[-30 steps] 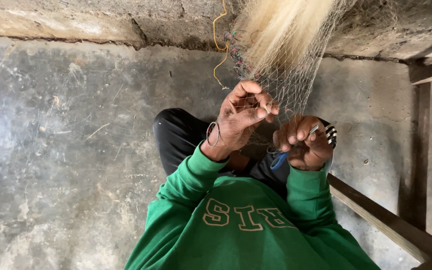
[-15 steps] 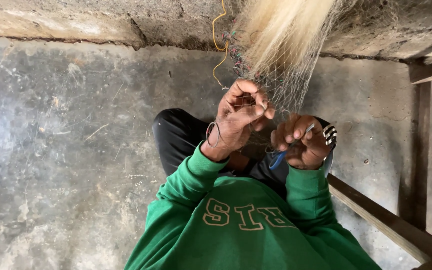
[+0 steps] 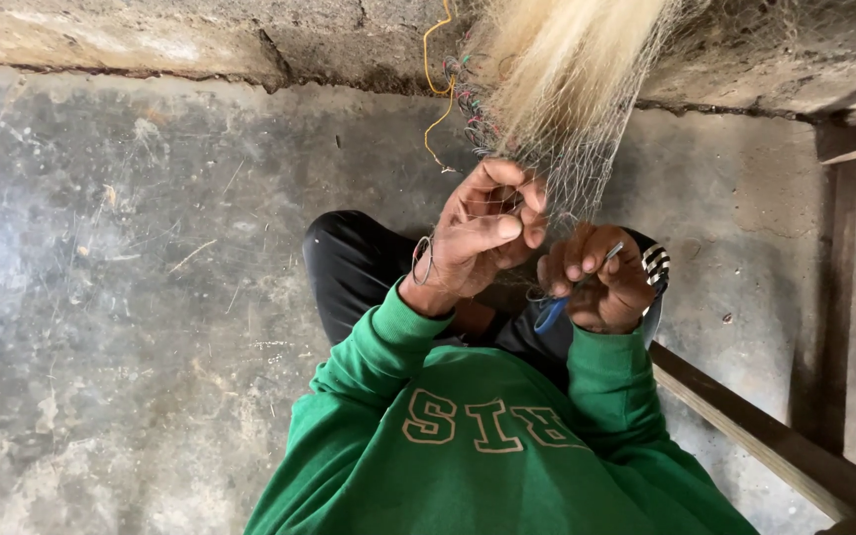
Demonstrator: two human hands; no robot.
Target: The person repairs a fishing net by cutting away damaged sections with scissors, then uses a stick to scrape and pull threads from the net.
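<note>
Left hand [image 3: 482, 233] raised, fingers pinched together, wrist bent | right hand [image 3: 596, 277] lower, curled into a fist | both my forearms angled up, close together.

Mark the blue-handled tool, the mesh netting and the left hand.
blue-handled tool [image 3: 553, 314], head view, on the blue handle.
mesh netting [image 3: 587, 168], head view, on the mesh above the hands.
left hand [image 3: 478, 243], head view, on its back.

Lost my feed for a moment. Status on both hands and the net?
Left hand pinching the net. Right hand gripping a blue-handled tool, at the net's lower edge. Pale fibre bundle hangs above; nothing blocking.
</note>
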